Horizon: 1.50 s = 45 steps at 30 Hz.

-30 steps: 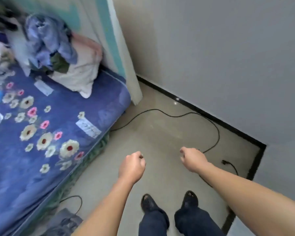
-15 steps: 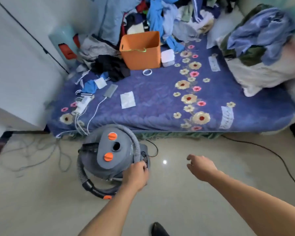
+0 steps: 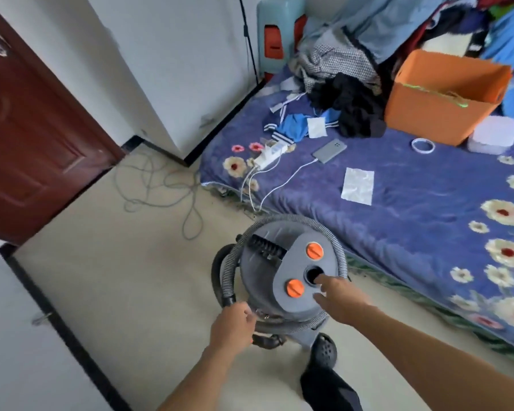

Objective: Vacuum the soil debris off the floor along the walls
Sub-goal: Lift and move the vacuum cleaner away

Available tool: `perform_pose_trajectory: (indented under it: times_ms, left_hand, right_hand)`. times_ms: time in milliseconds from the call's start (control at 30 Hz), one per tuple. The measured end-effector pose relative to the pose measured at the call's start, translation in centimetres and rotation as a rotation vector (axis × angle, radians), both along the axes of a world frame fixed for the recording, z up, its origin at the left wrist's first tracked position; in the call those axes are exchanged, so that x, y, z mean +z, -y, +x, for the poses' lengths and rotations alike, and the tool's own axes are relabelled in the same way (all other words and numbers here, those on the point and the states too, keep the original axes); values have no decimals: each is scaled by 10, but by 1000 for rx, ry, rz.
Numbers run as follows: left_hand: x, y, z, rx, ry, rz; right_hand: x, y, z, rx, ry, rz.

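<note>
A grey canister vacuum [image 3: 267, 280] with two orange knobs stands on the beige floor [image 3: 131, 277] beside the bed. Its ribbed grey hose [image 3: 334, 247] is coiled around the body. My left hand [image 3: 233, 326] is curled at the canister's lower left edge, next to the hose's black cuff [image 3: 228, 301]; whether it grips anything is hidden. My right hand [image 3: 341, 298] lies over the lid with fingers spread, the index finger at the round hole [image 3: 312, 274].
A low bed [image 3: 398, 209] with a blue flowered cover fills the right, bearing an orange box [image 3: 439, 96], clothes, a phone [image 3: 330, 151] and a power strip [image 3: 272, 155]. A grey cord [image 3: 161, 185] loops near the brown door [image 3: 27, 129]. My shoe [image 3: 324, 351] is by the vacuum.
My view has swung left from the far corner to the bed and door. Both hands came to the vacuum; the right hand moved from mid-air onto the lid.
</note>
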State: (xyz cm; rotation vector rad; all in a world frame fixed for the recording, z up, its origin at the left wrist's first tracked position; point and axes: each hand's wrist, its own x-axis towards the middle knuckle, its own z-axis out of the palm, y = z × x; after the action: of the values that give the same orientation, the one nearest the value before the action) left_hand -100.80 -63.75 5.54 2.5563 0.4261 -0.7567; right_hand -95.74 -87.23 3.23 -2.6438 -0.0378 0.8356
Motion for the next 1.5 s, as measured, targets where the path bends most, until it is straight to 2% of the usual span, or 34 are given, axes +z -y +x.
perform_pose_trajectory:
  times_ms: [167,333,433,600,867,1133,1333,1400,1500]
  left_hand:
    - [-58,-21,52,251,-40,-78]
    - [-141,-15,101,458,-70,-187]
    - [-182,-7,111,612,-64,-259]
    - [-225,-17,100,648,48,-255]
    - [-240,-91,110,817,146,-328]
    - [-242,-255,181,750,127,-423]
    - [-251,-364,249,804,102,-546]
    - [-257,-390,263,861,84,-588]
    - [-251,-418,283,1076,31,-694]
  right_hand:
    - [-44,-50,97,135,60,11]
    - [-108,-84,163,316,111,-22]
    - [-136,-96,175,407,84,-99]
    - [-158,-116,171,366,202,-165]
    - [-163,-210,191,391,241,-102]
    - [-164,-357,254,332,299,-117]
    - [-170,-457,320,275,329,-136]
    - [-172,-487,342,265,336,-127]
    - [-173,-529,373,248,341,-112]
